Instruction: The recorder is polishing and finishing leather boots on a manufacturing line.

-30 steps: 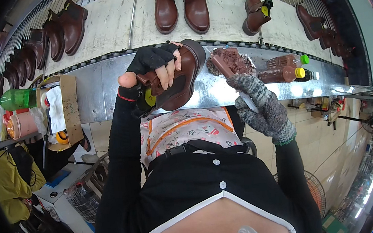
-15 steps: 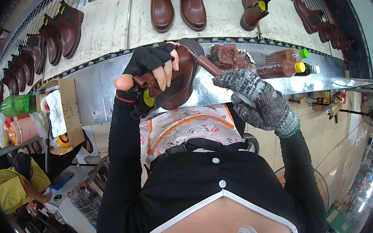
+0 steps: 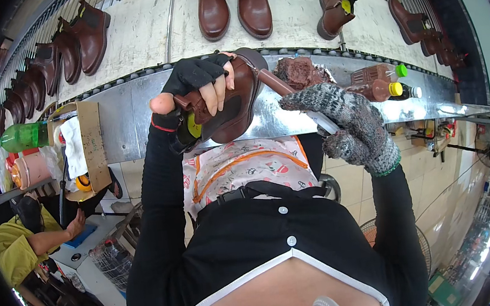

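Note:
My left hand (image 3: pixel 202 83), in a black fingerless glove, grips a dark brown ankle boot (image 3: pixel 237 109) over the metal counter. Its fingers wrap the upper near the opening, where a yellow-green lining shows; the boot lies tilted with its sole end pointing away. A grey knit glove covers my right hand (image 3: pixel 352 124), closed around a slender stick-like tool (image 3: pixel 276 83), brown at the front and whitish at the back. The tool's thin tip meets the sole edge of the boot; its exact kind is hard to make out.
A brown-stained sponge-like lump (image 3: pixel 302 74) sits right of the boot, beside bottles of brown liquid (image 3: pixel 372 89). Beyond the metal counter (image 3: pixel 128 120), a white conveyor (image 3: pixel 140 32) carries several brown boots (image 3: pixel 254 8). A cardboard box (image 3: pixel 95 148) stands left, near a seated co-worker (image 3: pixel 13 246).
My right hand has shifted slightly right and turned, exposing more of the tool's whitish end. The boot stays in my left hand. At left, the co-worker's arm has risen.

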Demonstrator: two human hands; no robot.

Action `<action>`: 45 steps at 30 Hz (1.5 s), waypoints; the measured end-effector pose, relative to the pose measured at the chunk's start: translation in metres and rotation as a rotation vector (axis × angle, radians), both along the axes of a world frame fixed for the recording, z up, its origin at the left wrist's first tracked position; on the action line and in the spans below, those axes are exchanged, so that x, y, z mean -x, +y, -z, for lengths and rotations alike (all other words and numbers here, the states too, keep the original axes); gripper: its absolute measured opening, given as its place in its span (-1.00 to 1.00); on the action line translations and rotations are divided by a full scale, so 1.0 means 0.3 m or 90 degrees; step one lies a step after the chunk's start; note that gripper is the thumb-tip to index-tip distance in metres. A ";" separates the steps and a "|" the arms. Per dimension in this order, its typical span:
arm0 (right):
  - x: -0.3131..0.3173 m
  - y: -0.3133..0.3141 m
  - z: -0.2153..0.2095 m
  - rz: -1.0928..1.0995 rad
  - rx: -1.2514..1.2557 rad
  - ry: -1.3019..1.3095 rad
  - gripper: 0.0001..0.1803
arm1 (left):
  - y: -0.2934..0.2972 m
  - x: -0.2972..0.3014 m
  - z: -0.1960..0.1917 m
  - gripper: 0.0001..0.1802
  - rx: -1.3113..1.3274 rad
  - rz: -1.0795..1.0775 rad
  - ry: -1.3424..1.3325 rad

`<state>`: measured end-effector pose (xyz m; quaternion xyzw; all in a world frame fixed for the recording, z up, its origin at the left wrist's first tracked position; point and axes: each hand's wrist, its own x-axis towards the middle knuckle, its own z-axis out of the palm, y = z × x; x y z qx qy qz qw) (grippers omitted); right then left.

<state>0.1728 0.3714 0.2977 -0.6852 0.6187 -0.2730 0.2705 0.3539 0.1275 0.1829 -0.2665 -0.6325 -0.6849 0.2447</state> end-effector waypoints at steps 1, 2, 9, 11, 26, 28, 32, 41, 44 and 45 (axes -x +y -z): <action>-0.004 -0.004 0.008 0.004 -0.002 -0.002 -0.25 | -0.003 -0.003 0.002 0.05 -0.007 -0.010 0.012; -0.008 -0.009 0.017 0.004 0.004 -0.004 -0.24 | -0.011 -0.007 0.006 0.05 -0.024 -0.013 0.013; -0.068 -0.069 0.139 0.030 0.045 -0.032 -0.22 | -0.113 -0.060 0.072 0.07 -0.088 -0.019 -0.005; -0.079 -0.089 0.178 0.023 0.053 -0.048 -0.21 | -0.150 -0.078 0.107 0.06 -0.113 -0.022 0.006; -0.114 -0.199 0.434 -0.040 0.008 -0.201 -0.28 | -0.414 -0.204 0.358 0.06 -0.291 0.005 0.083; -0.115 -0.190 0.455 -0.037 0.011 -0.221 -0.22 | -0.405 -0.221 0.374 0.05 -0.358 -0.033 0.070; -0.117 -0.169 0.491 -0.026 -0.018 -0.242 -0.17 | -0.375 -0.251 0.396 0.06 -0.490 -0.144 0.046; -0.119 -0.117 0.557 0.000 -0.040 -0.238 -0.43 | -0.413 -0.313 0.420 0.06 -0.598 -0.226 -0.053; -0.120 -0.100 0.574 0.017 -0.068 -0.251 -0.50 | -0.415 -0.326 0.430 0.05 -0.607 -0.312 -0.079; -0.121 -0.093 0.577 0.026 -0.083 -0.256 -0.49 | -0.415 -0.329 0.430 0.05 -0.611 -0.330 -0.088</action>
